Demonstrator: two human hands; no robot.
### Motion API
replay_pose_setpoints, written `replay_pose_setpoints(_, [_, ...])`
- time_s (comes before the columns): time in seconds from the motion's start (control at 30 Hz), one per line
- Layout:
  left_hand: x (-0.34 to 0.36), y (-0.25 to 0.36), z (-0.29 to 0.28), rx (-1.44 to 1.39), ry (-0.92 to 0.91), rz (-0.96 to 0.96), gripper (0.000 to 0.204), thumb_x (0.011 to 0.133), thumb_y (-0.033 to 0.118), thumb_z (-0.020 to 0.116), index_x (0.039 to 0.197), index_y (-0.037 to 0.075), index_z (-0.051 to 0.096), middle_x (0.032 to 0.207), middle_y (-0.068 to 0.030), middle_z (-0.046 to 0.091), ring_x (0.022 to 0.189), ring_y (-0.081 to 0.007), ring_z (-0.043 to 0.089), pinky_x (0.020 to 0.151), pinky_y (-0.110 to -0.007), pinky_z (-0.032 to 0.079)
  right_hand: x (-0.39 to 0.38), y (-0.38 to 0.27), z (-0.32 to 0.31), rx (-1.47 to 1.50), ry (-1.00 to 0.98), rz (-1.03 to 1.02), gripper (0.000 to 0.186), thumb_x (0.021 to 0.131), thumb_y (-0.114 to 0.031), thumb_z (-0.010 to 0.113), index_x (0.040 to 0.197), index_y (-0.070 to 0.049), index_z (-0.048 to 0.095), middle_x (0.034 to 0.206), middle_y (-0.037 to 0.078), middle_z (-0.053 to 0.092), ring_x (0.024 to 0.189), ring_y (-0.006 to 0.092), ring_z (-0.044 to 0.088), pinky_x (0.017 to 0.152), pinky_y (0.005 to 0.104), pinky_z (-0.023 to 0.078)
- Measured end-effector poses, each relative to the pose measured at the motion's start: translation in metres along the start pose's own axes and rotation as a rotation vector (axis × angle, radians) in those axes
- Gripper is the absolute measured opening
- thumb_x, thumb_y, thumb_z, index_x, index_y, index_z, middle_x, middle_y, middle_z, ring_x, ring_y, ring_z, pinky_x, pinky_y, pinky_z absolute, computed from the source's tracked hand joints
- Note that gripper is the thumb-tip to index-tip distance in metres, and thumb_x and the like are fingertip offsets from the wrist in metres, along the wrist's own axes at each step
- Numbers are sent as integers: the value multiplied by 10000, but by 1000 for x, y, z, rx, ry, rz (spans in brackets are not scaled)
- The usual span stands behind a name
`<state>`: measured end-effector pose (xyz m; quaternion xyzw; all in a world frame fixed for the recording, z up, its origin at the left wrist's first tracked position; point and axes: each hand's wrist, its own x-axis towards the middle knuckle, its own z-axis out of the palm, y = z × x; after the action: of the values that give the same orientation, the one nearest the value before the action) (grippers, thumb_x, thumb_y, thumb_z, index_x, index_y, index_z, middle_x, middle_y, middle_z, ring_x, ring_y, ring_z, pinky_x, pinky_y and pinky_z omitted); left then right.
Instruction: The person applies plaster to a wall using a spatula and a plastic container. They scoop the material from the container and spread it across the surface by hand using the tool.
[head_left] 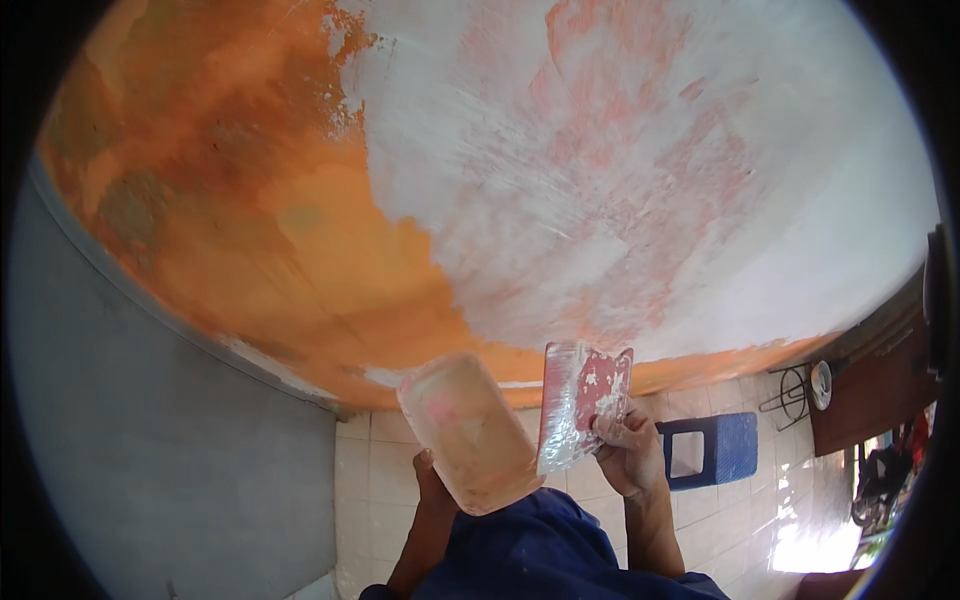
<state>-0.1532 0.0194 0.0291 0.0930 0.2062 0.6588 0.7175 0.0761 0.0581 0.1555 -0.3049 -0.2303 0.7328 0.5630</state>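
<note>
My left hand [431, 482] holds a pale, peach-tinted rectangular plastic tub [480, 430] from its left side. The thumb shows by the rim, while the other fingers are hidden beneath it. Inside the tub there is a pinkish smear, with little else visible. My right hand [632, 450] grips a red plastic putty spreader [602, 385], thumb on its face. Whitish putty coats the spreader's left part and spots the rest. Its lower left corner is close to the tub's right end; I cannot tell whether they touch. Both are held in front of the wall [560, 200].
White filler covers the wall's middle and right; orange paint [330, 230] shows at left and along the bottom. A grey panel [180, 400] stands at left. On the tiled floor [390, 470] sits a blue plastic stool [738, 445]. Brown furniture [865, 385] is at far right.
</note>
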Motion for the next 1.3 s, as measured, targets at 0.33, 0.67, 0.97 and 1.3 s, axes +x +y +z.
replay_pose_setpoints(0.33, [10, -47, 35, -44, -154, 133, 900, 672, 422, 764, 1384, 67, 344, 1300, -126, 488, 1196, -291, 493, 983, -437, 454, -4, -17, -28, -126, -29, -85, 279, 837, 38, 567, 1111, 90, 556, 1019, 151, 653, 878, 212, 655, 804, 342, 525])
replay_pose_setpoints(0.67, [12, -73, 24, -27, -216, 80, 951, 645, 378, 822, 1384, 50, 321, 1314, -127, 472, 1200, -286, 497, 976, -449, 471, -7, -69, -16, -924, 13, -519, 255, 859, -54, 646, 1056, 48, 520, 944, 108, 639, 833, 103, 596, 713, 237, 486])
replay_pose_setpoints(0.97, [29, -52, 9, 31, -329, 51, 1003, 621, 355, 870, 1384, 40, 300, 1321, -116, 462, 1208, -273, 497, 977, -449, 479, -1, -32, 20, -1386, -115, -627, 211, 810, -33, 642, 956, 33, 506, 698, 146, 647, 613, 240, 667, 525, 309, 520])
replay_pose_setpoints(1.3, [24, -11, 15, 107, -175, 50, 1056, 586, 488, 849, 1378, 45, 309, 1319, -115, 460, 1195, -280, 495, 992, -453, 460, 21, 27, 33, -1720, -207, -771, 150, 789, -42, 598, 925, -10, 544, 581, 113, 577, 505, 266, 593, 430, 377, 468])
